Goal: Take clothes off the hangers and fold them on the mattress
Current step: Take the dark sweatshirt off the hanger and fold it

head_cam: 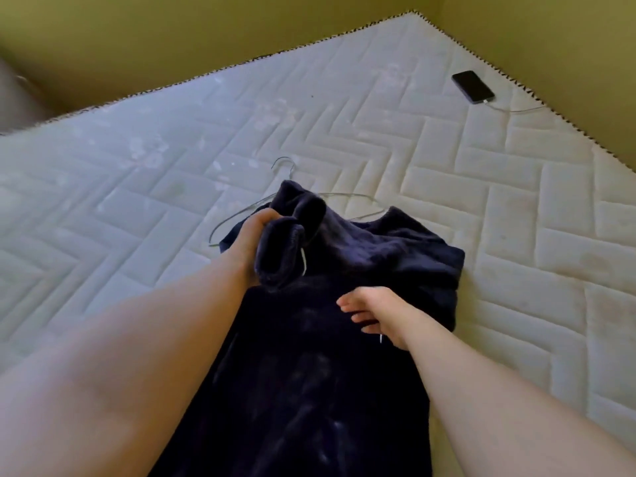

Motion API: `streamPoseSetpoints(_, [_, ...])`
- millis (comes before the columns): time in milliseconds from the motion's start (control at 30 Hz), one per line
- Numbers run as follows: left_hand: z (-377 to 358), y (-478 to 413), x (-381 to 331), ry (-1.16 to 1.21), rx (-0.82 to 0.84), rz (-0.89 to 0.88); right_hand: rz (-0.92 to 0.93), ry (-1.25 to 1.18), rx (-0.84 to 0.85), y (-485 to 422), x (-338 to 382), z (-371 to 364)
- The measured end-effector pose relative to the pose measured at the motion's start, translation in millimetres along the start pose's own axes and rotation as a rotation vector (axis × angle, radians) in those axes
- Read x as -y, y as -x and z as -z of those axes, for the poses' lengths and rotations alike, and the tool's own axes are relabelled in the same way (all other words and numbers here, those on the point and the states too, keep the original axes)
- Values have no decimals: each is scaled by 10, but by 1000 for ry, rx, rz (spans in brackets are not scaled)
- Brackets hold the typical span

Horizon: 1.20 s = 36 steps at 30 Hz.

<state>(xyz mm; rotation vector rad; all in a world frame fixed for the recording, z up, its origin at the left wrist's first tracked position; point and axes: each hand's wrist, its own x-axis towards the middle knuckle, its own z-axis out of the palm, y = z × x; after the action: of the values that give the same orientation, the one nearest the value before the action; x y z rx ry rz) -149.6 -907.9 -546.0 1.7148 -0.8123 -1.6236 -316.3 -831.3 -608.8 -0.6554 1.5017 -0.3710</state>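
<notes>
Dark garment (378,256) being folded at frame centre, with the hanger (347,195) close behind it.

The garment lies on the mattress (137,166), running from centre to the bottom edge. The left hand (251,235) grips a bunched roll of fabric at its upper left. The right hand (375,315) rests on the chest area with fingers loosely bent, and I cannot tell whether it pinches cloth. The wire hanger touches the garment's top edge, and its lower part is hidden under the fabric. The likely risk is that folding the roll across catches the wire and drags it into the fold. The thick fleece may also spring open unless pressed flat. The phone (473,87) at upper right lies well apart.
</notes>
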Motion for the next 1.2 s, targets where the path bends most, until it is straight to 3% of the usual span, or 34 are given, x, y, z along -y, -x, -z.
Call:
streamPoseSetpoints(67, [254, -170, 89, -34, -23, 91, -37, 156, -86, -260, -146, -225])
streamPoseSetpoints(167, [544, -438, 358, 162, -27, 287, -53, 313, -271, -552, -324, -303])
streamPoseSetpoints(233, [612, -595, 594, 77, -99, 342, -94, 467, -370, -636, -397, -313])
streamPoseSetpoints(300, [589, -700, 776, -286, -139, 191, -62, 635, -484, -614, -406, -335])
streamPoseSetpoints(367, [574, -788, 868, -573, -243, -3, 75, 714, -706, -600, -400, -358])
streamPoseSetpoints(467, [658, -863, 834, -573, -403, -85, 150, 769, -973, -565, -378, -256])
streamPoseSetpoints(667, [831, -1028, 659, -246, -561, 32, 70, 973, -847, -504, -270, -20])
streamPoseSetpoints(767, [749, -1008, 613, -225, -545, 147, -14, 1074, -723, -455, -272, -91])
streamPoseSetpoints(900, [689, -935, 573, -617, -343, 79, 0, 1114, -657, -448, -246, -17])
streamPoseSetpoints(1033, [830, -955, 534, -740, -458, -20, -139, 1084, -339, -417, -144, -21])
streamPoseSetpoints(1100, [802, -922, 559, -929, -522, -36, -74, 1020, -362, -436, -65, -92])
streamPoseSetpoints(1133, [736, -881, 594, -1075, -551, -121, 27, 1004, -448, -454, -24, -137])
streamPoseSetpoints(1200, [544, -859, 771, -1263, -498, -573, 238, 1015, -581, -523, 18, -247])
